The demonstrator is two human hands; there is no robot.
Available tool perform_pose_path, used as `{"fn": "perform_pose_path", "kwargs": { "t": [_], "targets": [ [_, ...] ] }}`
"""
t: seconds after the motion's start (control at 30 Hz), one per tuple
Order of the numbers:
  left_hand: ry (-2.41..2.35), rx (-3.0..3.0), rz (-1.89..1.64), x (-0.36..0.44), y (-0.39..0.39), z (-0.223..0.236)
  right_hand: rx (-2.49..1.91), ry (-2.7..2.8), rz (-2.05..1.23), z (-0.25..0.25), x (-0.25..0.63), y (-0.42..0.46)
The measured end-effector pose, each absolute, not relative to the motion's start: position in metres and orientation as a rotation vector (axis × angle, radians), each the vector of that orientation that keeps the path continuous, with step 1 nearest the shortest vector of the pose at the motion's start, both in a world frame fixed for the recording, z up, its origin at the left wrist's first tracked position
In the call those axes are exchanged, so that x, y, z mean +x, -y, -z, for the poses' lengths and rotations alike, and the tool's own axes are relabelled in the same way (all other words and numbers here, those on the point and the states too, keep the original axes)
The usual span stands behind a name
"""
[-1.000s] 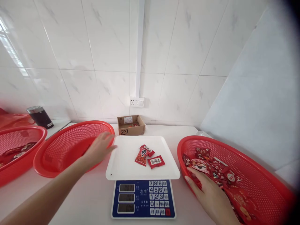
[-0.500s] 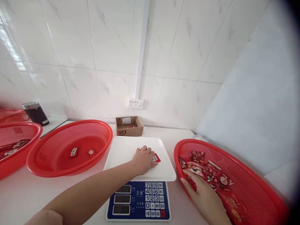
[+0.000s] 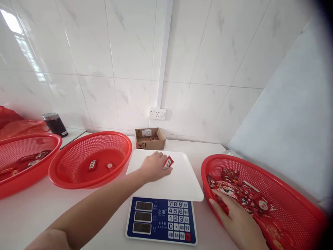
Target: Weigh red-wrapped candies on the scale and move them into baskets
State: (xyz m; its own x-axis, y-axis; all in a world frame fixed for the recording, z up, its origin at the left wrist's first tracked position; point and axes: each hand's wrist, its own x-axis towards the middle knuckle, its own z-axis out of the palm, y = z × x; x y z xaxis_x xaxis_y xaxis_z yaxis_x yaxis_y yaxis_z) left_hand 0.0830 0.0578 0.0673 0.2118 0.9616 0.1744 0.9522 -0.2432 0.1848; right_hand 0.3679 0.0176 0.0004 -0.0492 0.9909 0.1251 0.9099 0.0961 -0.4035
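Left hand (image 3: 155,167) low over the white scale tray (image 3: 179,184), curled, fingertips pinching a small red snack packet (image 3: 168,162) that pokes out past them at a tilt; whether the palm touches the tray, impossible to tell. Just below that hand, toward the body, the blue panel of a digital scale (image 3: 161,219), with a keypad and three readouts too small to read. Right hand (image 3: 235,218) well to the right of the tray, open, fingers extended and loosely apart, resting on a heap of red printed packets (image 3: 234,185) inside a red mesh basket (image 3: 288,194), with nothing pinched. Left of the left hand, a second red mesh basket (image 3: 70,163), two small red packets (image 3: 92,165) lying apart on its floor; farther left, a third red mesh basket (image 3: 31,140) holding more red packets (image 3: 26,159). Beyond the left hand, against the tiled wall, a cardboard SF box (image 3: 150,139) on the counter (image 3: 28,211), below a white wall socket (image 3: 157,113); far off to the left, a black canister (image 3: 55,124) and a red plastic bag (image 3: 15,126).
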Motion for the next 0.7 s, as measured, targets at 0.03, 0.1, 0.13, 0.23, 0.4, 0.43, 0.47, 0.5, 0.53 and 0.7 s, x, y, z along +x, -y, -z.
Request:
{"fn": "perform_pose_path", "kwargs": {
  "t": [0.03,0.1,0.13,0.23,0.4,0.43,0.47,0.5,0.53,0.7],
  "targets": [
    [-1.977,2.379,-0.440,0.071,-0.055,-0.074,-1.869,2.020,-0.298,0.000,0.368,-0.018],
    [-2.128,2.279,-0.517,0.040,-0.050,-0.087,-1.868,2.030,-0.279,0.001,0.368,-0.019],
    [-2.197,2.226,-0.545,0.023,-0.048,-0.092,-1.861,2.036,-0.268,0.002,0.369,-0.019],
    [-2.378,2.058,-0.550,-0.028,-0.037,-0.097,-1.829,2.044,-0.233,0.003,0.370,-0.020],
    [-2.489,1.963,-0.455,-0.074,0.002,-0.069,-1.802,2.033,-0.212,0.003,0.370,-0.020],
    [-2.463,2.006,-0.402,-0.075,0.012,-0.060,-1.796,2.030,-0.212,0.003,0.370,-0.020],
    [-2.430,2.041,-0.336,-0.076,0.021,-0.050,-1.786,2.027,-0.210,0.003,0.370,-0.021],
    [-2.404,2.076,-0.254,-0.075,0.028,-0.042,-1.774,2.025,-0.207,0.004,0.369,-0.021],
    [-2.393,2.112,-0.171,-0.075,0.034,-0.034,-1.763,2.022,-0.204,0.004,0.369,-0.021],
    [-2.609,2.223,-0.122,-0.081,0.034,-0.017,-1.812,1.978,-0.252,-0.001,0.370,-0.020]
  ]
}}
